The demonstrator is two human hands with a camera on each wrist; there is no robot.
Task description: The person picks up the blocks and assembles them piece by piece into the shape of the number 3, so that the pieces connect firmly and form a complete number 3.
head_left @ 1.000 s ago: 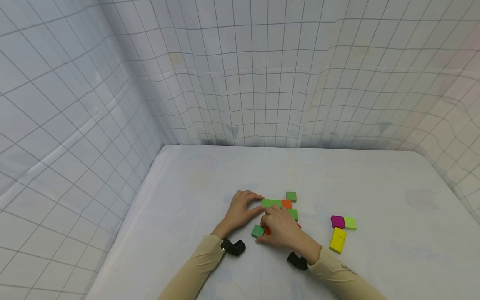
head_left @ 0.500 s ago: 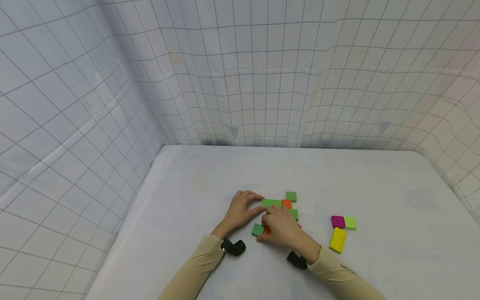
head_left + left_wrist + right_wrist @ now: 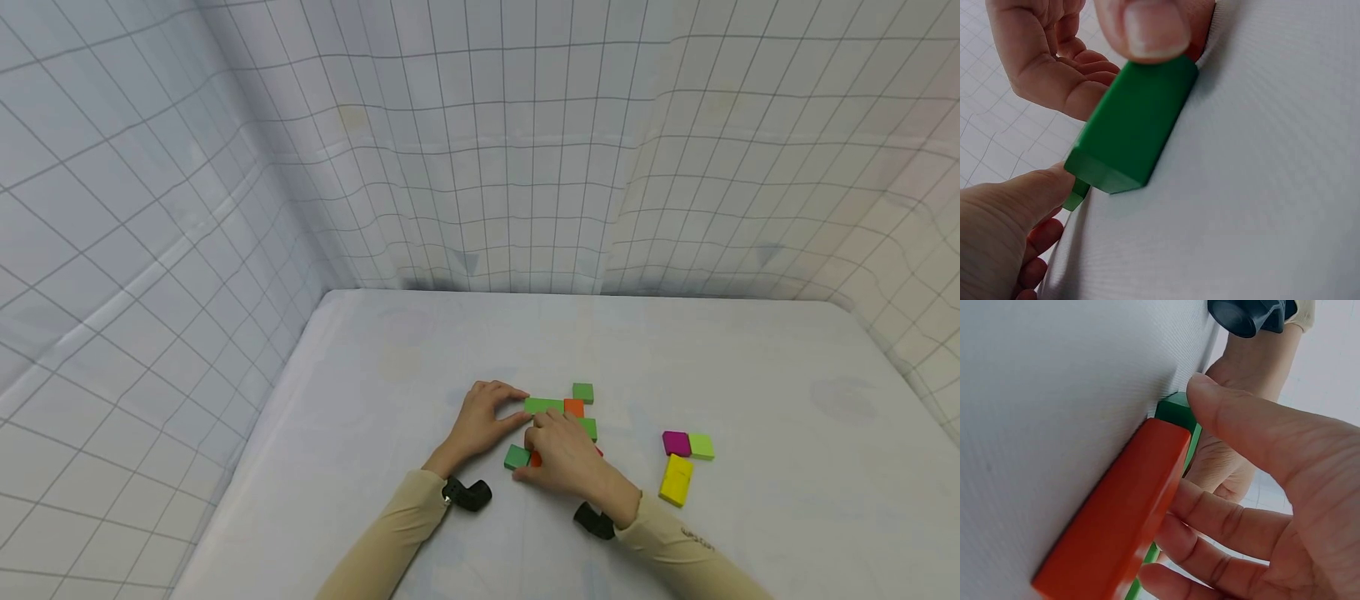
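Note:
In the head view my left hand (image 3: 480,421) holds the left end of a long light green block (image 3: 543,406) between thumb and fingertips. My right hand (image 3: 562,454) pinches a small dark green block (image 3: 516,457), its thumb at the near corner and its fingers curled over the far side. The left wrist view shows this dark green block (image 3: 1132,128) lying flat and slightly turned under the thumb (image 3: 1154,31). A red-orange block (image 3: 1122,506) lies beside it in the right wrist view. The right hand hides much of the block group in the head view.
Beyond the right hand lie an orange block (image 3: 573,407), a green block (image 3: 587,428) and a small green block (image 3: 582,392). To the right are a magenta block (image 3: 676,443), a lime block (image 3: 701,447) and yellow pieces (image 3: 676,481) on the white table (image 3: 787,375).
The dark green block has shifted slightly away from the person and turned a little under the right hand. The left hand stays in place.

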